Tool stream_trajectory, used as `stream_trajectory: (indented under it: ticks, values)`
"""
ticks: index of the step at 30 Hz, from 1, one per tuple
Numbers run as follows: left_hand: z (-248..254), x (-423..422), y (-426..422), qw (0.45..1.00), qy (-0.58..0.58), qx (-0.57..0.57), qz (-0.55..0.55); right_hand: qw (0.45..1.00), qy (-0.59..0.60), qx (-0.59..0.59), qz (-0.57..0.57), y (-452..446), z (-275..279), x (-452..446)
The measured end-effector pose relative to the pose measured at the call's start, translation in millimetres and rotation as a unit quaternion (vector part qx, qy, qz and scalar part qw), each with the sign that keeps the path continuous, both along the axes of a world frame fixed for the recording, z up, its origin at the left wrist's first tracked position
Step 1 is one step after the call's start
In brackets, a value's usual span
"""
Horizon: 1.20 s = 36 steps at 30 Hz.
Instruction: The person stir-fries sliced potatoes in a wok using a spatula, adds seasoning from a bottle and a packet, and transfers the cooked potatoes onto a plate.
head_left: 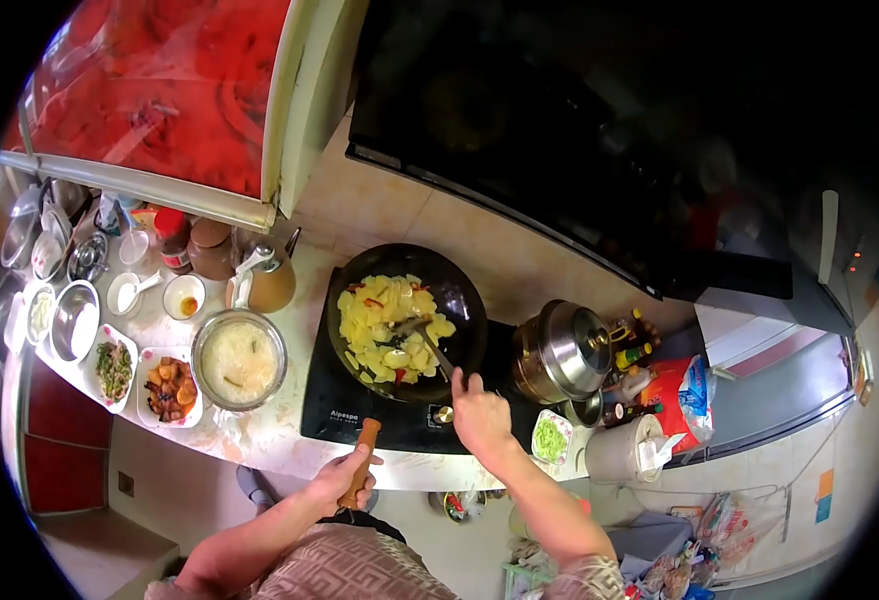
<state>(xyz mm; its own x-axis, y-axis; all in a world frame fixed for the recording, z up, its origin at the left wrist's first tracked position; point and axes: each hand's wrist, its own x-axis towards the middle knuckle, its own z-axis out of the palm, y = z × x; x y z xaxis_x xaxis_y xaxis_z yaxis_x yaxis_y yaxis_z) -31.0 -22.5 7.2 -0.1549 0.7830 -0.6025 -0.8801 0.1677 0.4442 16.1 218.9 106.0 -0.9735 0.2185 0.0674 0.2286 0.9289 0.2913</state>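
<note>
A black wok (464,290) sits on the glass cooktop (334,390), holding sliced yellow potatoes (384,310) with bits of red pepper. My left hand (344,475) is closed around the wooden wok handle (367,445), which points toward my body. My right hand (481,412) grips a metal spatula (442,358), its blade in among the slices on the right side of the food. My right fingers are wrapped round the upper end of the spatula, partly hiding it.
Left of the cooktop stand a steel bowl of pale liquid (244,360), a dish of dark-sauced food (169,390), a dish of chopped greens (114,370) and jars (211,248). On the right are a lidded steel pot (564,350), chopped scallions (551,438) and bottles (634,355). A range hood (509,210) overhangs.
</note>
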Motion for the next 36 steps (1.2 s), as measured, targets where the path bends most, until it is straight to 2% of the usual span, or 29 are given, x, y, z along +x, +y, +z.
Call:
stream_trajectory:
  ticks: [4,7,11,13,18,23,25,29,31,33,36]
  values:
    - [-3,-1,0,1.0,-0.007,0.009,0.007,0.999,-0.024,-0.022,-0.001,-20,27,31]
    - [0,-1,0,1.0,-0.009,0.01,0.009,0.999,0.016,-0.008,0.027,-25,21,15]
    - [0,-2,1,1.0,0.0,0.0,0.006,0.999,-0.017,0.029,0.0,-5,0,-2]
    - [2,-3,0,1.0,-0.004,0.001,0.005,0.999,-0.025,0.02,-0.022,8,5,8]
    - [-5,-1,0,1.0,-0.013,0.016,0.007,0.998,-0.054,0.006,0.02,-18,34,23]
    - [-1,0,2,1.0,-0.019,0.007,0.011,0.998,-0.027,0.027,0.058,-11,4,-12]
    - [-1,0,1,1.0,-0.019,0.006,0.011,0.995,-0.028,0.081,0.043,-7,1,-18]
    - [-2,-3,0,1.0,-0.022,0.013,0.003,0.994,-0.072,0.078,0.009,2,13,14]
    - [-5,-1,0,1.0,-0.021,0.019,0.009,0.989,-0.106,0.09,0.04,-14,24,13]
    - [-4,3,3,1.0,-0.018,0.023,0.001,0.993,-0.041,0.072,0.082,-13,9,-8]
    - [0,2,1,1.0,-0.01,0.003,0.011,0.998,-0.017,0.054,0.035,4,6,-25]
